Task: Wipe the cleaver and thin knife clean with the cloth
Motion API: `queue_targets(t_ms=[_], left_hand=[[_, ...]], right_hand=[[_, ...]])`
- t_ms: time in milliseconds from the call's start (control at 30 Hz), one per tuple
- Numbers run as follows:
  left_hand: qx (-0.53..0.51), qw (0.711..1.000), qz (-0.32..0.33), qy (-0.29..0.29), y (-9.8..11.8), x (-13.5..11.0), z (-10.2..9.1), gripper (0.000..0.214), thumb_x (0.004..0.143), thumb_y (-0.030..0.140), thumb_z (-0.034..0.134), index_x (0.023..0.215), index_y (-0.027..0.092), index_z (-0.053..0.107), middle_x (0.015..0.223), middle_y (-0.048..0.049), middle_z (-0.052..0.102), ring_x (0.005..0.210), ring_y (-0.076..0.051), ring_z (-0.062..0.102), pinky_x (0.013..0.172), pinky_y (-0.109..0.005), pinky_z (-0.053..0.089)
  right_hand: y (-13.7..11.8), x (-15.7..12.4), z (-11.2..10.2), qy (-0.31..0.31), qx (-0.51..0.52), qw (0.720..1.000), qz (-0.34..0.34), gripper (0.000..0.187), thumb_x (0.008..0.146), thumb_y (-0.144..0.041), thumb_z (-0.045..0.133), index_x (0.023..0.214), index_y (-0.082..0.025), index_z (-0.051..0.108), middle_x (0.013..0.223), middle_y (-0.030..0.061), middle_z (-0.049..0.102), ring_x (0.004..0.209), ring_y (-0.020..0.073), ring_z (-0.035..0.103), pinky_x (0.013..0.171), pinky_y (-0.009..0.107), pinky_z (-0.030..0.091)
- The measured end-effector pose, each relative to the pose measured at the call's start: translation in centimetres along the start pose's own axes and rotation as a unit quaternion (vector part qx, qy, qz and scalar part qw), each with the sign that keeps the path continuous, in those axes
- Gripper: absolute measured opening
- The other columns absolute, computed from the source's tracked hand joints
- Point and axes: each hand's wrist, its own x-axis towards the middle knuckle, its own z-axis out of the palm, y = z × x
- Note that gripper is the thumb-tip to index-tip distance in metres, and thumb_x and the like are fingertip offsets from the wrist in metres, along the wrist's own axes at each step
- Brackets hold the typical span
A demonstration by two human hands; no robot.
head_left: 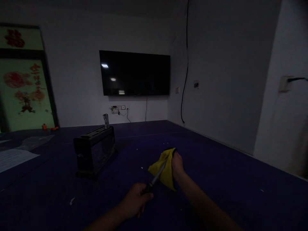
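Observation:
My left hand (pixel 136 199) is closed around the dark handle of a tool with a long, narrow grey metal shaft or blade (pixel 158 174); the dim light does not show which kind. Its far end reaches up to a yellow cloth (pixel 161 165) with a black edge. My right hand (pixel 177 162) grips this cloth from the right, its fingers mostly hidden behind the folds. To the left stands a black box-shaped holder (pixel 84 157) with openings in its top and a see-through side. A grey patterned piece (pixel 106 121) sticks up from its far end.
Small white scraps (pixel 72 201) lie about on the dark blue floor (pixel 134 160). White paper (pixel 14 158) and clear plastic (pixel 36 142) lie at the left. Orange objects (pixel 44 126) sit by the door. A television (pixel 136 73) hangs on the far wall; a black cable (pixel 186 70) hangs down the right wall.

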Motion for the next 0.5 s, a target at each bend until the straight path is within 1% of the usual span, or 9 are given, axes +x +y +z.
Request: queue_targets(t_ms=[100, 267, 500], left_hand=[[0.011, 1.0, -0.013, 0.001, 0.1, -0.1, 0.0, 0.035, 0.068, 0.051, 0.056, 0.071, 0.019, 0.043, 0.037, 0.0113, 0.04, 0.025, -0.005, 0.031, 0.029, -0.016, 0.022], [0.029, 0.999, -0.018, 0.008, 0.2, -0.2, 0.1, 0.032, 0.069, 0.049, 0.055, 0.073, 0.019, 0.044, 0.038, 0.0112, 0.04, 0.027, -0.005, 0.032, 0.031, -0.017, 0.023], [0.02, 0.999, -0.027, 0.008, 0.3, -0.2, 0.1, 0.03, 0.069, 0.047, 0.055, 0.072, 0.019, 0.043, 0.037, 0.0112, 0.039, 0.026, -0.006, 0.032, 0.03, -0.017, 0.025]], right_hand=[[-0.4, 0.6, -0.3, 0.009, 0.009, 1.0, -0.001, 0.014, 0.066, -0.034, 0.054, 0.065, -0.02, 0.052, 0.05, -0.0054, 0.055, 0.043, 0.0142, 0.051, 0.046, 0.026, 0.042], [-1.5, 1.3, -0.8, 0.029, 0.017, 0.999, -0.012, 0.011, 0.065, -0.029, 0.055, 0.064, -0.019, 0.051, 0.048, -0.0066, 0.054, 0.041, 0.0123, 0.05, 0.044, 0.024, 0.04], [-1.2, 0.6, -0.4, 0.015, 0.032, 0.999, -0.009, 0.013, 0.065, -0.031, 0.055, 0.069, -0.019, 0.051, 0.05, -0.0066, 0.055, 0.043, 0.0128, 0.051, 0.045, 0.025, 0.042]])
